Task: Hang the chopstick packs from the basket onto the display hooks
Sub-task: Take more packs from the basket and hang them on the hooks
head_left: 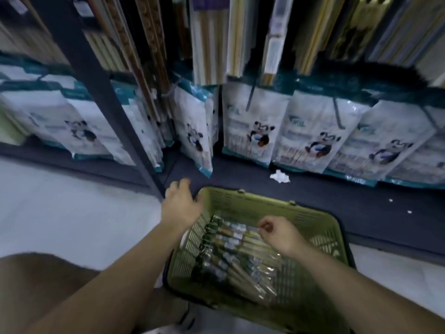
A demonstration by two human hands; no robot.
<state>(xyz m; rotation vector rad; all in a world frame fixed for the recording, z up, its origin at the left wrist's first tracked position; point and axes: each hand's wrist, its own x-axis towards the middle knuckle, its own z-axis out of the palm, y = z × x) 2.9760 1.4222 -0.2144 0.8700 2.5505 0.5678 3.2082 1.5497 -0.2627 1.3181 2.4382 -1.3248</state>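
Bare forearms reach down from the camera toward a store display rack hung with long packs above a shelf of panda-print bags. At its foot, a green basket holds the chopstick packs in a pile. My left grip sits at the basket's far-left rim, fingers too blurred to read. My right grip pinches 1 pack's clear top edge.
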